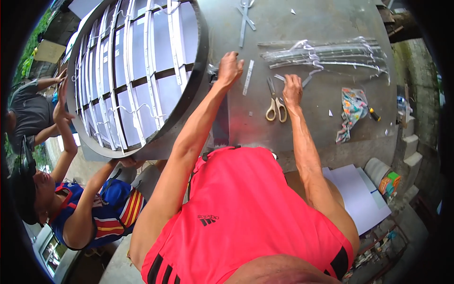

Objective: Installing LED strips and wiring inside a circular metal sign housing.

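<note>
My left hand (230,69) is over the grey table with its fingers curled together; what they hold, if anything, is hidden. Just right of it lies a short white LED strip piece (248,78). My right hand (292,90) is closed, its fingertips pinching a thin pale strip (280,77) that pokes out to their left. Scissors (275,103) with cream handles lie between my hands, blades pointing away from me. Beyond my right hand rests a bundle of clear-wrapped strips with white wires (326,57). Crossed pale strips (245,21) lie farther off.
At left stands a large round frame (201,52) lined with LED strips and wires; two people, one in a blue jersey (90,208), have hands at it. A patterned cloth (352,113) and a yellow-black tool (374,114) lie at right. White sheets (357,199) sit below the table edge.
</note>
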A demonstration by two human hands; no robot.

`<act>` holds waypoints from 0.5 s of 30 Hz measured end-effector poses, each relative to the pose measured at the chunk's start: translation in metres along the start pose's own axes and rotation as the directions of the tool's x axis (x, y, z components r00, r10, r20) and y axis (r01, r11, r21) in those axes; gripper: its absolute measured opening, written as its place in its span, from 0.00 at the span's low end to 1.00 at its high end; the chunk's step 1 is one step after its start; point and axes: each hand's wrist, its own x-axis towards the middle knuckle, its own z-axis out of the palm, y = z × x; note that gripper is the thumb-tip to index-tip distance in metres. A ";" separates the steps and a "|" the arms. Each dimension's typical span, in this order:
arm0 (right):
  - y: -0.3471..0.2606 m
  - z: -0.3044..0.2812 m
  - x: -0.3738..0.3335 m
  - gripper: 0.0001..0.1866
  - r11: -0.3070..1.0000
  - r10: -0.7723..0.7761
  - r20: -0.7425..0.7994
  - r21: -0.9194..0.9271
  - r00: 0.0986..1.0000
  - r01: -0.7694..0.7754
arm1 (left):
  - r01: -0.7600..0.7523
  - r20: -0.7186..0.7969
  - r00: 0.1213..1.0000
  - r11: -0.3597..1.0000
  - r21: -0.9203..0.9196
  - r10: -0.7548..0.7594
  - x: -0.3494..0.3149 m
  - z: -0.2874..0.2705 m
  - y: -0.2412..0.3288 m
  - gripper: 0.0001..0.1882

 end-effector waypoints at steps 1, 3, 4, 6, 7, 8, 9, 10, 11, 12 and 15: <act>-0.003 -0.002 0.002 0.11 1.000 0.019 0.034 0.000 0.999 -0.019 | 0.017 -0.018 1.000 0.996 0.084 -0.015 0.015 0.013 -0.005 0.20; 0.005 -0.003 -0.002 0.09 0.998 0.053 0.041 -0.024 0.998 -0.052 | 0.096 0.026 0.995 0.986 0.139 -0.100 0.038 0.030 0.008 0.20; 0.004 -0.003 0.000 0.08 0.996 0.083 0.059 -0.031 0.995 -0.081 | 0.105 0.022 0.994 0.984 0.143 -0.110 0.046 0.035 0.007 0.20; 0.001 -0.004 0.004 0.07 0.992 0.128 0.058 0.014 0.990 -0.129 | 0.149 -0.011 0.989 0.967 0.207 -0.150 0.060 0.041 0.006 0.20; -0.001 -0.004 0.005 0.07 0.992 0.120 0.066 0.020 0.991 -0.121 | 0.161 -0.018 0.987 0.964 0.211 -0.161 0.065 0.043 0.006 0.20; -0.003 -0.005 0.005 0.07 0.979 0.157 0.125 0.112 0.980 -0.171 | 0.197 -0.004 0.980 0.956 0.217 -0.201 0.070 0.045 0.006 0.20; -0.005 -0.006 0.006 0.06 0.954 0.189 0.188 0.196 0.964 -0.225 | 0.233 0.012 0.970 0.947 0.220 -0.241 0.074 0.049 0.007 0.20; -0.015 -0.005 0.009 0.08 0.914 0.216 0.191 0.306 0.958 -0.267 | 0.225 -0.015 0.973 0.944 0.241 -0.228 0.079 0.049 0.003 0.21; -0.026 -0.003 0.013 0.08 0.913 0.200 0.201 0.317 0.959 -0.257 | 0.240 -0.030 0.970 0.938 0.249 -0.240 0.083 0.050 -0.001 0.21; -0.043 -0.007 0.019 0.11 0.880 0.216 0.265 0.365 0.940 -0.305 | 0.243 -0.028 0.970 0.940 0.239 -0.243 0.085 0.050 -0.007 0.21; -0.077 0.003 0.028 0.19 0.915 0.109 0.273 0.348 0.956 -0.204 | 0.261 -0.030 0.965 0.941 0.216 -0.261 0.088 0.048 -0.015 0.21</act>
